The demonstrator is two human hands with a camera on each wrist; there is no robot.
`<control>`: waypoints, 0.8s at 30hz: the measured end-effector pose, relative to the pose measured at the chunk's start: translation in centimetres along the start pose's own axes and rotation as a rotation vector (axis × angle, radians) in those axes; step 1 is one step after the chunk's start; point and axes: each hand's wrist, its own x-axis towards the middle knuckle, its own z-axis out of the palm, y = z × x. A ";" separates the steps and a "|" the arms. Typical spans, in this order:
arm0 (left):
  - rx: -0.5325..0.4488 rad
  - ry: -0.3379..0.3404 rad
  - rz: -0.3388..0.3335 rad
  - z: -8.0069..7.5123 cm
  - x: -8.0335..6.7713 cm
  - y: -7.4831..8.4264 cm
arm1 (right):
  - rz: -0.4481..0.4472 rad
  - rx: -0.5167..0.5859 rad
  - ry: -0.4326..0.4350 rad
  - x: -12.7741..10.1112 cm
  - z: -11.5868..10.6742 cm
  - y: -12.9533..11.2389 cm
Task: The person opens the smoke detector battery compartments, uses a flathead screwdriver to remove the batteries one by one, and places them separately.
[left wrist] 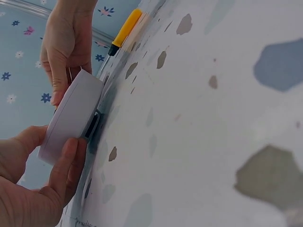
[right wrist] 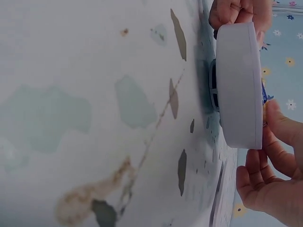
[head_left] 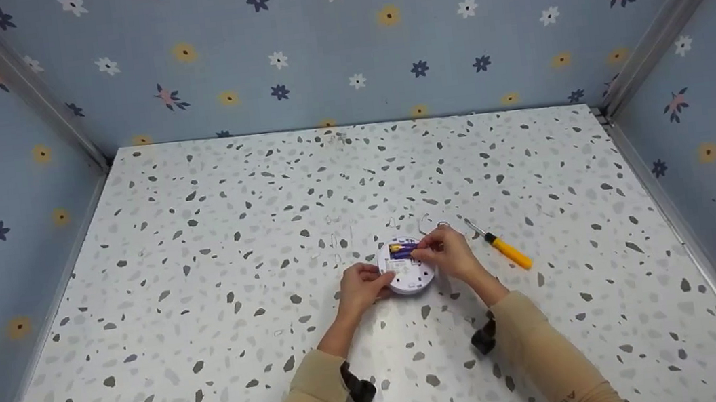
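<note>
A round white device lies with its back upward, showing an uncovered battery compartment. Inside it are purple-and-yellow batteries. My left hand grips the device's left edge, thumb on the upper face and fingers around the side. In the left wrist view those fingers reach under the rim. At the compartment's right end, my right hand pinches a battery between thumb and index finger. The right wrist view shows a blue-and-gold battery end sticking up beside the right thumb.
To the right lies a screwdriver with a yellow handle, its tip toward the back left. The speckled white tabletop is bounded by flower-patterned panels at the back and both sides.
</note>
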 end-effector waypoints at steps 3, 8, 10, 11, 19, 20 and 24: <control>0.009 0.004 0.009 0.0 -0.1 0.0 | 0.005 0.008 0.005 -0.1 0.1 0.2; 0.025 0.011 -0.002 0.0 -0.1 0.1 | 0.031 0.023 -0.009 -0.1 0.1 0.2; 0.026 0.012 -0.008 0.0 -0.1 0.0 | 0.035 0.027 -0.016 -0.1 0.1 0.2; 0.025 0.013 -0.010 0.0 -0.1 0.0 | 0.033 0.030 -0.018 -0.2 0.0 0.2; 0.020 0.014 -0.014 0.0 0.0 0.1 | -0.019 0.030 -0.013 -0.3 -0.1 0.3; 0.023 0.015 -0.012 0.0 0.0 0.1 | -0.022 0.034 -0.014 -0.3 -0.1 0.4; 0.021 0.019 -0.016 0.0 -0.1 0.1 | -0.022 0.050 -0.009 -0.4 -0.1 0.4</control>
